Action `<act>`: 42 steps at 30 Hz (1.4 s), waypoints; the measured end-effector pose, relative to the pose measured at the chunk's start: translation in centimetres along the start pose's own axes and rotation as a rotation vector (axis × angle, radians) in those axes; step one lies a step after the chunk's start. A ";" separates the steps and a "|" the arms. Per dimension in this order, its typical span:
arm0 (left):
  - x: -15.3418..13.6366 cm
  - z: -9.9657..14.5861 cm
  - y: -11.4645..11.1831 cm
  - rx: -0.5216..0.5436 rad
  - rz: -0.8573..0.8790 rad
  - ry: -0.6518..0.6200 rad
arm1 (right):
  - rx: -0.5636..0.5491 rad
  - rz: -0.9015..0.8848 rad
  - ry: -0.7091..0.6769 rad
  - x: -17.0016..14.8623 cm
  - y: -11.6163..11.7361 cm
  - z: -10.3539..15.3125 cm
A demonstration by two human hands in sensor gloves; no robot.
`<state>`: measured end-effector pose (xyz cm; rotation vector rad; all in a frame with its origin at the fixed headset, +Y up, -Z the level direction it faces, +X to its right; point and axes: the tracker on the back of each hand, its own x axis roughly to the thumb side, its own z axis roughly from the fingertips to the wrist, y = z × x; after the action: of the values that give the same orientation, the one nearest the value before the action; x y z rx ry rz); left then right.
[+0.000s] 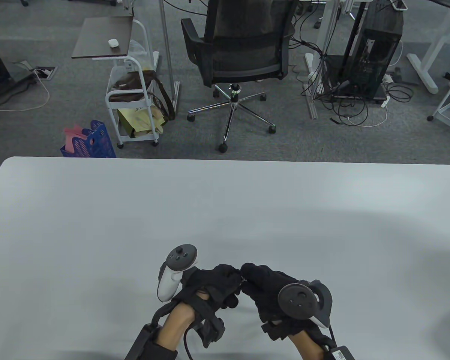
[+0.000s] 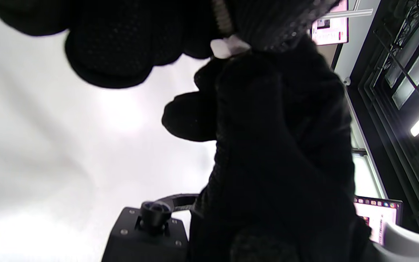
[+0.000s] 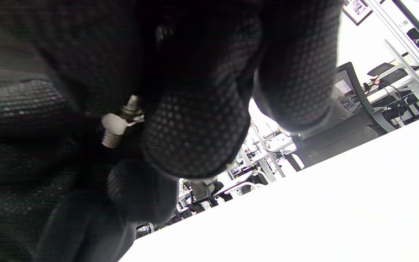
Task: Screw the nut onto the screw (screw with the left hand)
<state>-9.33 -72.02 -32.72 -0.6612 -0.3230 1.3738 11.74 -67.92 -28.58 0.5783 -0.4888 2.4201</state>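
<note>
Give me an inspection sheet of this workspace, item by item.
Surface: white table, bare where visible.
Job's things: screw and white nut between both hands' fingertips, above the table.
Clutter: nothing seen on the table.
Grippers: left hand and right hand meet fingertip to fingertip, pinching the parts.
Cables: glove leads at the wrists; floor cables beyond.
Surroundings: office chair, trolley, blue crate.
</note>
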 end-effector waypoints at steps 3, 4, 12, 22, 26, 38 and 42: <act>-0.4 0.0 0.0 0.021 0.023 0.017 | 0.005 0.005 0.001 0.0 0.0 0.0; -0.5 0.0 0.1 0.040 0.010 0.023 | 0.004 0.006 0.001 0.0 0.0 0.0; -0.3 0.0 0.1 -0.003 0.020 0.016 | 0.006 0.003 0.001 0.0 0.0 0.0; -0.2 0.0 0.0 0.004 -0.001 0.017 | 0.003 0.011 -0.002 0.0 0.0 0.0; -0.5 0.0 -0.1 0.033 0.015 0.019 | 0.001 0.010 0.000 -0.1 0.0 0.0; -0.4 0.0 -0.1 0.038 0.006 0.024 | 0.007 0.008 -0.001 -0.1 0.1 0.0; -0.2 0.0 -0.1 0.038 0.004 0.017 | 0.013 0.003 0.000 -0.1 0.1 0.0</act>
<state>-9.32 -72.23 -32.63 -0.6422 -0.2816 1.3743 11.71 -68.03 -28.63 0.5836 -0.4738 2.4276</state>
